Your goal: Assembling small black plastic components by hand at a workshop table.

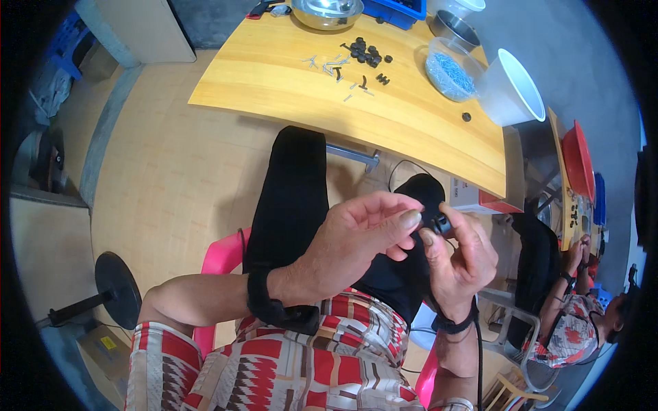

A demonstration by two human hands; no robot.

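Black ribbed part (441, 223), head view: held in front of the torso, over the lap and short of the table (274, 89). Right hand (466, 257): thumb and index fingers clamped on the part from either side. Left hand (349, 236): thumb and index fingertips brought near each other, just beside the part; cannot tell whether they meet, pinch something thin or touch the part.

Progress, judged from the layout: one piece in hand, apparently mid-work, since both hands are brought to it. Whether this piece is complete cannot be told; the fingers hide much of it. Much appears left: a cluster of black round pieces (365, 51) lies on the table, with loose silver pins (329, 65) scattered beside it and a few dark pieces (382, 79) set apart nearer the front edge. One single black piece (467, 117) lies alone near the white bucket (510, 89). Clear tub (433, 68) holds many small blue bits; their part in the work is unclear. No finished batch can be told from unworked stock.

Orientation: the part is short and rounded. Long axis seems to run roughly left to right with a slight tilt, one end toward the left fingertips, the other toward the right hand. Reading is tentative: small and partly covered.
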